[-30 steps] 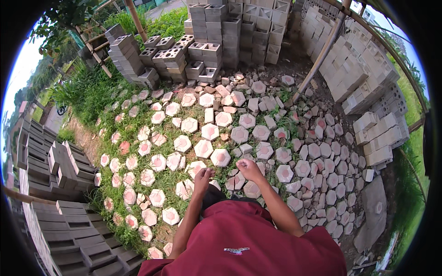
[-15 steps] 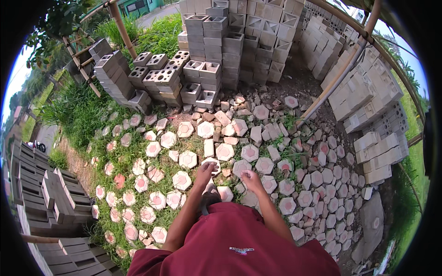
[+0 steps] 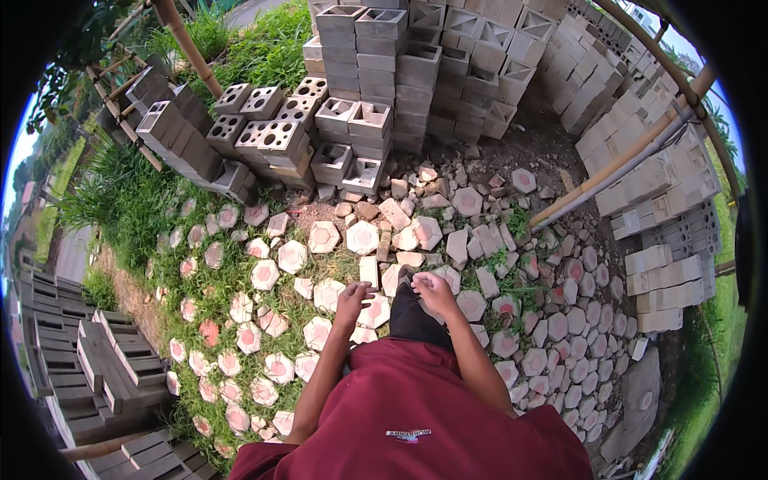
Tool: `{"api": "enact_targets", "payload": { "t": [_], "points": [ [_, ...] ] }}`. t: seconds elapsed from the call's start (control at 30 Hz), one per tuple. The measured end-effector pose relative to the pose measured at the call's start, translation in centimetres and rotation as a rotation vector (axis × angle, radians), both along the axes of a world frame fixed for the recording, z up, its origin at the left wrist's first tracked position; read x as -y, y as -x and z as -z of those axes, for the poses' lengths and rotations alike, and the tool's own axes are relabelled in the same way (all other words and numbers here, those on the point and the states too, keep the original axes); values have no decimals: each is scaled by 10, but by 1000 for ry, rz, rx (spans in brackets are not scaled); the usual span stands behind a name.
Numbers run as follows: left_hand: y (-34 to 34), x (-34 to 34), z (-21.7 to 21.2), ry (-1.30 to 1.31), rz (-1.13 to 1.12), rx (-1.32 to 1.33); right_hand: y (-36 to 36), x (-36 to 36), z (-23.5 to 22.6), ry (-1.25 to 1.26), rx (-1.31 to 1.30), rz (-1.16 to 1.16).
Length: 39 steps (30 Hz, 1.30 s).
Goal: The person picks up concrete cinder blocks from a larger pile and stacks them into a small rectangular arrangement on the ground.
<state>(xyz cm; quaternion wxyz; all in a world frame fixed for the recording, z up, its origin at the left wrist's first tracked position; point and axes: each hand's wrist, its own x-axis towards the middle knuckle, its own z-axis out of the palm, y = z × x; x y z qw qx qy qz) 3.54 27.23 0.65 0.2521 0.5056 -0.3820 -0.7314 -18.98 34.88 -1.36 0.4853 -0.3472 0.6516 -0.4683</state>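
Left hand (image 3: pixel 353 299): fingers loosely curled, holding nothing
Right hand (image 3: pixel 433 290): half-curled, empty — just right of the left
Below both: hexagonal pavers (image 3: pixel 362 237) — in grass

We see pale hexagonal pavers (image 3: pixel 362 237) with pinkish-red centres, grey hollow blocks (image 3: pixel 376 48) stacked behind, green grass (image 3: pixel 120 200), and our maroon shirt (image 3: pixel 416 416).
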Motion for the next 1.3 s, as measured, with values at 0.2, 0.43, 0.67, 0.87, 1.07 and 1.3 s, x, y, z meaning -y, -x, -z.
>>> {"api": "enact_targets", "payload": {
  "t": [0.2,0.43,0.67,0.87,1.07,1.3],
  "points": [
    [48,132,10,99,-166,44,70,161,-3,10,-147,-155],
    [96,231,23,-9,-323,-94,115,289,-7,-127,-247,-320],
    [132,310,82,-226,-250,-85,122,358,64,-346,-210,-312],
    [131,435,111,-271,-166,14,151,448,95,-464,-276,-151],
    [150,580,149,-229,-49,62,190,560,128,-403,-211,-67],
    [202,702,224,-207,-182,75,279,682,271,-416,-283,68]
  ]
}}
